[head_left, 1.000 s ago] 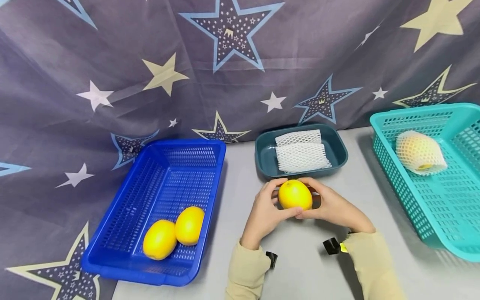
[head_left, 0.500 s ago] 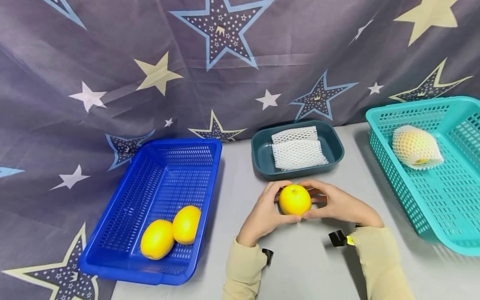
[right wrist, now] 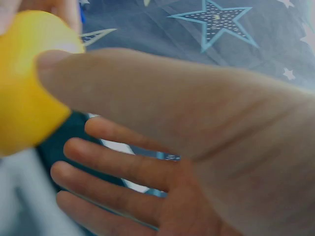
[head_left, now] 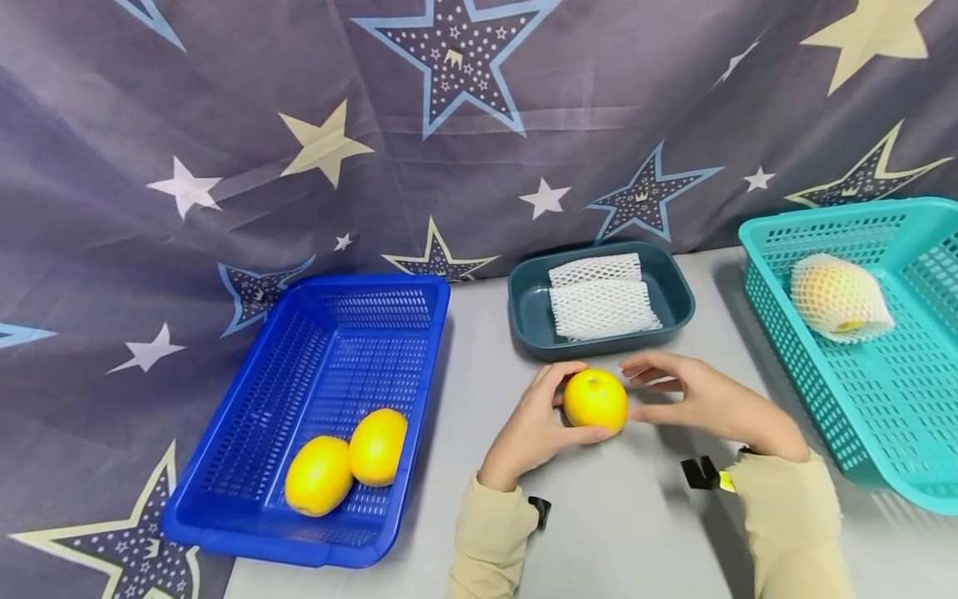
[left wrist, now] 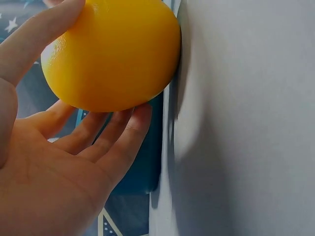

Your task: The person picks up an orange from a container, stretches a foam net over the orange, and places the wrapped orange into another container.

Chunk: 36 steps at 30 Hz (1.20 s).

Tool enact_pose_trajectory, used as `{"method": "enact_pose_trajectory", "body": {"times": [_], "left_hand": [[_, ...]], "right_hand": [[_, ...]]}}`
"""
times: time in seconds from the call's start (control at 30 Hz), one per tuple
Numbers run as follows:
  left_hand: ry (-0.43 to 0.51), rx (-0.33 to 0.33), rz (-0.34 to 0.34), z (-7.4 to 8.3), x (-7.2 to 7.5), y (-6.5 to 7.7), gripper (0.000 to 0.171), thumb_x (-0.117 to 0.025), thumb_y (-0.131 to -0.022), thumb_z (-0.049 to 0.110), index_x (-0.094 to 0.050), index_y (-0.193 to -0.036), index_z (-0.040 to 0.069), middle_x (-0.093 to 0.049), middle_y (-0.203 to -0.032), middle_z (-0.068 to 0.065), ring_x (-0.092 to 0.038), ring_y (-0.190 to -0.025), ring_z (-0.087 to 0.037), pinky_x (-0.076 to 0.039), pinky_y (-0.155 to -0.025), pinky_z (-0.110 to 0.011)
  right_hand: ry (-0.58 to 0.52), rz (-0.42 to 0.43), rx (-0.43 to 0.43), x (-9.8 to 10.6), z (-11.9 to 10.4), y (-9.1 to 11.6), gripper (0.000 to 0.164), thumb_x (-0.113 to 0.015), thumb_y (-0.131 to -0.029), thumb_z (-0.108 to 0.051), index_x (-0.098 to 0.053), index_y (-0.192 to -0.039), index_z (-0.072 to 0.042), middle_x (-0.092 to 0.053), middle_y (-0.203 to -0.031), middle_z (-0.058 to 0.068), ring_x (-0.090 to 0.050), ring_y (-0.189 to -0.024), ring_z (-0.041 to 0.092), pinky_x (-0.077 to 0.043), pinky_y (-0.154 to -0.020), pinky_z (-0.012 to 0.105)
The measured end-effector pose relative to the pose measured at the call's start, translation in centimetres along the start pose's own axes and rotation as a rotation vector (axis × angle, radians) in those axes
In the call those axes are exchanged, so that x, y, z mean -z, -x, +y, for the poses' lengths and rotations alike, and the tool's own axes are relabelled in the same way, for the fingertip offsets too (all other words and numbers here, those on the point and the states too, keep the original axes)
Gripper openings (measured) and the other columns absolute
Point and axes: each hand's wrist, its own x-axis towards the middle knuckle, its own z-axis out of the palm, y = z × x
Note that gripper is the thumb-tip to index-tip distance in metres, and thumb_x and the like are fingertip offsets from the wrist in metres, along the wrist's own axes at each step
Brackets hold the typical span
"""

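Note:
A round, smooth yellow fruit (head_left: 596,402) with a small dimple on top is in front of the dark teal tray in the head view. My left hand (head_left: 535,433) holds it from the left, thumb at the near side and fingers round the far side; the left wrist view shows this grip on the fruit (left wrist: 113,54) close up. To the right, my right hand (head_left: 699,399) has its fingers spread loosely beside the fruit. In the right wrist view its thumb (right wrist: 118,73) overlaps the fruit's edge, while the other fingers (right wrist: 118,167) stand apart from it.
The dark teal tray (head_left: 527,312) contains white foam net sleeves (head_left: 604,309). At left, a blue basket (head_left: 205,491) has two yellow fruits (head_left: 319,476) in it. A turquoise basket (head_left: 793,383) on the right holds one fruit in a foam net (head_left: 838,295). Behind hangs a star-patterned cloth (head_left: 464,191).
Both hands were round the fruit a second ago; my right hand has drawn off to the right, and the left keeps hold. The fruit has turned so its dimple faces up.

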Motion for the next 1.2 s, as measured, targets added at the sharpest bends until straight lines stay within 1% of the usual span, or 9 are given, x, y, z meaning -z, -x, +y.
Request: {"method": "enact_pose_trajectory", "body": {"times": [0.1, 0.2, 0.37, 0.47, 0.6, 0.77, 0.83, 0.97, 1.2], "left_hand": [[0.000, 0.013, 0.000, -0.1, 0.0, 0.0, 0.075, -0.082, -0.067, 0.030, -0.044, -0.130, 0.020, -0.045, -0.124, 0.009, -0.046, -0.109, -0.007, -0.044, -0.089, -0.022], [0.006, 0.020, 0.004, -0.1, -0.1, 0.1, 0.075, -0.083, -0.067, 0.030, -0.045, -0.131, 0.020, -0.045, -0.123, 0.009, -0.047, -0.107, -0.007, -0.044, -0.088, -0.022], [0.028, 0.041, -0.004, -0.2, -0.4, 0.2, 0.075, -0.082, -0.066, 0.032, -0.044, -0.131, 0.024, -0.044, -0.125, 0.010, -0.048, -0.105, -0.008, -0.044, -0.088, -0.023], [0.034, 0.046, -0.003, 0.2, -0.3, 0.3, 0.074, -0.082, -0.067, 0.029, -0.045, -0.131, 0.024, -0.045, -0.126, 0.009, -0.048, -0.106, -0.008, -0.044, -0.089, -0.023], [0.034, 0.052, 0.001, 2.0, 0.5, 0.6, 0.072, -0.082, -0.068, 0.017, -0.045, -0.130, 0.015, -0.046, -0.127, 0.000, -0.048, -0.108, -0.011, -0.045, -0.090, -0.025], [0.030, 0.037, -0.005, 3.5, 1.1, 0.8, 0.070, -0.081, -0.069, 0.010, -0.046, -0.129, 0.008, -0.047, -0.127, -0.009, -0.048, -0.110, -0.016, -0.045, -0.090, -0.026], [0.027, 0.041, -0.003, 3.7, 1.2, 0.9, 0.069, -0.081, -0.069, 0.009, -0.046, -0.129, 0.008, -0.047, -0.127, -0.009, -0.048, -0.110, -0.016, -0.045, -0.090, -0.025], [0.026, 0.051, -0.003, 3.8, 1.2, 0.9, 0.069, -0.081, -0.069, 0.009, -0.046, -0.129, 0.007, -0.047, -0.127, -0.009, -0.049, -0.108, -0.016, -0.045, -0.089, -0.025], [0.030, 0.041, 0.000, 3.5, 1.1, 0.8, 0.070, -0.081, -0.068, 0.009, -0.046, -0.129, 0.009, -0.048, -0.127, -0.008, -0.049, -0.108, -0.015, -0.045, -0.089, -0.025]], "right_hand": [[0.080, 0.084, 0.005, 1.0, -0.5, -0.6, 0.041, -0.071, -0.081, -0.023, -0.056, -0.115, -0.005, -0.061, -0.108, 0.010, -0.059, -0.097, 0.028, -0.048, -0.084, 0.045], [0.153, 0.209, 0.020, 1.8, -0.7, -1.8, 0.033, -0.069, -0.084, -0.020, -0.059, -0.111, -0.002, -0.061, -0.104, 0.010, -0.060, -0.094, 0.025, -0.049, -0.081, 0.044], [0.171, 0.457, 0.008, 2.1, 0.6, -3.4, 0.039, -0.068, -0.084, -0.017, -0.055, -0.117, 0.001, -0.052, -0.114, 0.015, -0.054, -0.101, 0.030, -0.045, -0.085, 0.047], [0.177, 0.550, 0.001, 1.5, 2.0, -4.2, 0.047, -0.068, -0.083, -0.015, -0.050, -0.123, 0.001, -0.045, -0.122, 0.018, -0.048, -0.108, 0.034, -0.042, -0.090, 0.050], [0.219, 0.582, -0.029, 0.8, 3.1, -4.9, 0.052, -0.066, -0.086, -0.019, -0.046, -0.129, 0.000, -0.040, -0.131, 0.021, -0.048, -0.108, 0.040, -0.041, -0.090, 0.054], [0.308, 0.580, -0.053, 0.3, 3.2, -5.4, 0.050, -0.064, -0.087, -0.018, -0.046, -0.129, 0.001, -0.046, -0.127, 0.022, -0.050, -0.106, 0.038, -0.041, -0.087, 0.053], [0.331, 0.578, -0.057, 0.1, 3.2, -5.5, 0.049, -0.064, -0.087, -0.017, -0.047, -0.129, 0.000, -0.049, -0.124, 0.021, -0.050, -0.107, 0.035, -0.041, -0.087, 0.052], [0.332, 0.586, -0.066, -0.2, 3.2, -5.6, 0.043, -0.063, -0.087, -0.017, -0.050, -0.125, -0.001, -0.053, -0.114, 0.019, -0.054, -0.096, 0.033, -0.044, -0.080, 0.050], [0.282, 0.614, -0.068, -0.4, 3.2, -5.8, 0.022, -0.061, -0.089, -0.013, -0.059, -0.108, -0.002, -0.060, -0.100, 0.015, -0.059, -0.085, 0.030, -0.048, -0.075, 0.047]]}}
